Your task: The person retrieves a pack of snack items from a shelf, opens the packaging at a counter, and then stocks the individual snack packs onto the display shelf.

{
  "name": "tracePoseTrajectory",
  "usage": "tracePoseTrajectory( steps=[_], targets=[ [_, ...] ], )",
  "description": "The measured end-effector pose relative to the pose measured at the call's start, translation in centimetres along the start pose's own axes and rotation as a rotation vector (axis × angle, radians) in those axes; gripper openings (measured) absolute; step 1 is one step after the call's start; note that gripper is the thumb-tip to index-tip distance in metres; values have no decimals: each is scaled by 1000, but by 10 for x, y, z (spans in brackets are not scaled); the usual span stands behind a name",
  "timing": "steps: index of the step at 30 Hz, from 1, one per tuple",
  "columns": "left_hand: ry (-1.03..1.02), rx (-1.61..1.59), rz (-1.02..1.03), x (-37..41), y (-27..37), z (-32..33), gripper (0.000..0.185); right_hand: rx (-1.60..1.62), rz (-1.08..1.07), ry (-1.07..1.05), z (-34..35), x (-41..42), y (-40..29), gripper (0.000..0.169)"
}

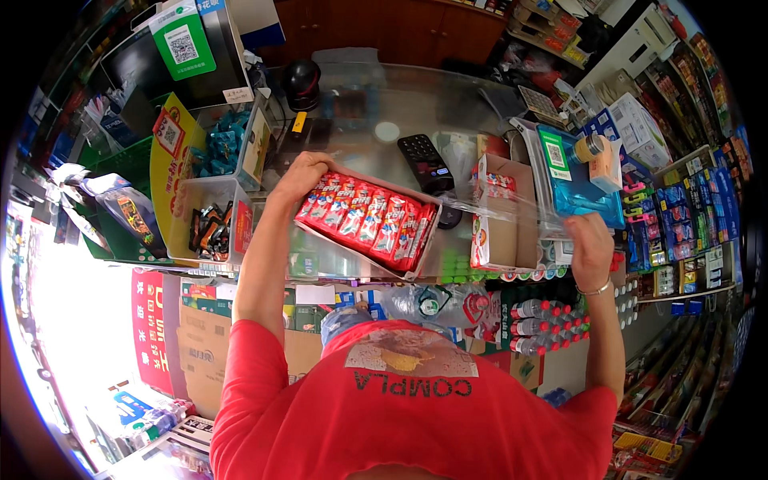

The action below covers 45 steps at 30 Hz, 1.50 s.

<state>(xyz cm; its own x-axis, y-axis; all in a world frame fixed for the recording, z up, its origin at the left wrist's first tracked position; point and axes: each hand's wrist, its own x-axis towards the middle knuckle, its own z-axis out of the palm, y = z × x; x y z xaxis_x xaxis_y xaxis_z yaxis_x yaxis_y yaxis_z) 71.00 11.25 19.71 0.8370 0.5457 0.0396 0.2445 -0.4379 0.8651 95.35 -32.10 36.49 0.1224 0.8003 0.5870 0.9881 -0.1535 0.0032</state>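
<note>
My left hand (305,173) grips the far left corner of an open carton filled with red snack packets (375,222). The carton sits at a slant on the glass counter (384,84), near its front edge. My right hand (591,243) is out to the right, pinching clear plastic film (510,210). The film stretches from the carton side over to that hand, crossing above a second, mostly empty carton (507,240). A few red packets (501,185) lie at the far end of the second carton.
Behind the cartons lies a black cordless-style handset (426,165). Clear bins of blue-wrapped (225,141) and dark-wrapped (211,231) sweets stand at left, near a monitor (180,54). A blue tray (585,201) with a jar (588,148) is at right. Bottles (540,327) stand below the counter.
</note>
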Motion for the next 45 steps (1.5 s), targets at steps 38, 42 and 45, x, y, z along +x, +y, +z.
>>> tracePoseTrajectory(
  steps=[38,42,45],
  targets=[
    [444,-326,-84,-122,-2,20,64,-161,64,-554,217,-9,98,41],
    [469,-341,-87,-126,0,22,64,-247,325,-706,220,7,73,49],
    [489,-325,-93,-133,-6,25,63,-289,349,-747,221,13,73,40]
  ],
)
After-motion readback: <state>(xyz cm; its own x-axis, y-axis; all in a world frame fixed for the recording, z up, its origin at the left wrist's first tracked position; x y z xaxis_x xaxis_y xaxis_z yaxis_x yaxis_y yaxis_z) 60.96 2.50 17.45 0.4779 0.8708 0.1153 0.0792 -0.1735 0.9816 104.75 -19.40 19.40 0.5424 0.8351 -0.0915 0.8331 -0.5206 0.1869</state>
